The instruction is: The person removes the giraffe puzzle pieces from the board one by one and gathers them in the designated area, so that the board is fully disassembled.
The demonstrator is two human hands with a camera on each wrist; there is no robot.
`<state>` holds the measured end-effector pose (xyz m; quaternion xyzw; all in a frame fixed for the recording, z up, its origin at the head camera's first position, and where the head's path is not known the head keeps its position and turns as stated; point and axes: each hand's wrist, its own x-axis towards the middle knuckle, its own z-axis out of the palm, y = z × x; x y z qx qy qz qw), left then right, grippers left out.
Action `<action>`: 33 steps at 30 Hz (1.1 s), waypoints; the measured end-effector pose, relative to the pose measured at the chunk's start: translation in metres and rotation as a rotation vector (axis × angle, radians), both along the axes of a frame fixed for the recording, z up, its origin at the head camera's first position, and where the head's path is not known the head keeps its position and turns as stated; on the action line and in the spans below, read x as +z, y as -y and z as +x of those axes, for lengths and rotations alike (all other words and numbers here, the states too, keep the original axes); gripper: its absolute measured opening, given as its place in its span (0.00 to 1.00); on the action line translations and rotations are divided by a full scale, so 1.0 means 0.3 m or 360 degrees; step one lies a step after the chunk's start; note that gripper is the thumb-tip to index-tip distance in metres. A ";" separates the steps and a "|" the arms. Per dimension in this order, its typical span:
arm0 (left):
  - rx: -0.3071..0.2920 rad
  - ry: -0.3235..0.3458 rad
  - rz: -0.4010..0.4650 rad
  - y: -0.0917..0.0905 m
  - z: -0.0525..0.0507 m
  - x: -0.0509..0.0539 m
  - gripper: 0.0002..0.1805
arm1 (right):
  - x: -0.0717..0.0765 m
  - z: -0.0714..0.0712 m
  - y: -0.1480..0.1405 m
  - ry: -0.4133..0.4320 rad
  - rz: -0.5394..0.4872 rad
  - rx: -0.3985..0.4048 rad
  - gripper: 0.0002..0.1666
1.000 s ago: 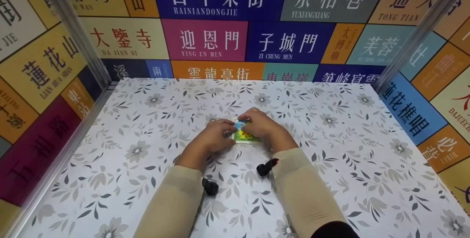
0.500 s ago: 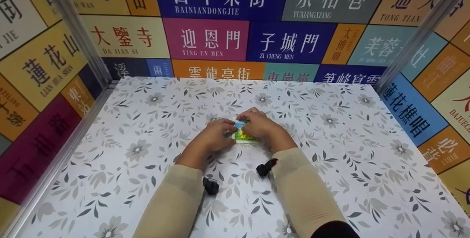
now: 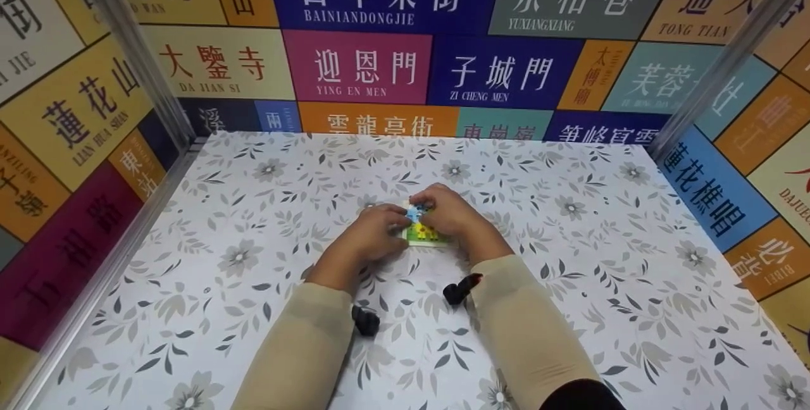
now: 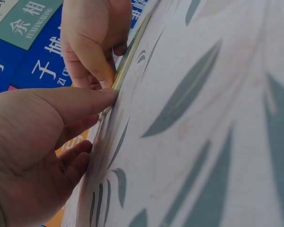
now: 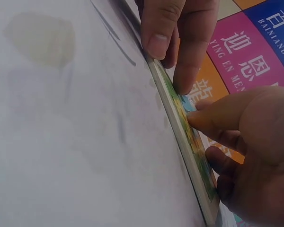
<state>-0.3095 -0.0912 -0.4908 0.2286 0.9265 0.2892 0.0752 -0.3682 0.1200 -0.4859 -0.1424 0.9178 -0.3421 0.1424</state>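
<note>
A small, thin picture board [image 3: 430, 243] lies flat on the table, with a pale edge and a green, yellow and blue picture. My left hand [image 3: 374, 233] holds its left side, the thumb at the near corner and a finger on top. From the right, my right hand [image 3: 450, 211] reaches over the board, its thumb and curled fingers on the picture near the blue part. In the right wrist view the right thumb [image 5: 199, 119] touches the picture's face. The right hand covers much of the picture, and whether it pinches a separate piece is hidden.
The table [image 3: 221, 334] has a white cover with grey flowers and leaves. Upright panels with coloured Chinese signs [image 3: 354, 68] stand at the back and both sides. Metal posts [image 3: 136, 49] mark the rear corners. Black fittings [image 3: 366, 320] are on both sleeves.
</note>
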 end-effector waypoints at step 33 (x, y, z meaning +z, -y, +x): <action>0.0147 0.0233 0.0065 0.012 0.007 0.013 0.26 | 0.035 -0.045 -0.317 0.0010 -0.0149 -0.0424 0.21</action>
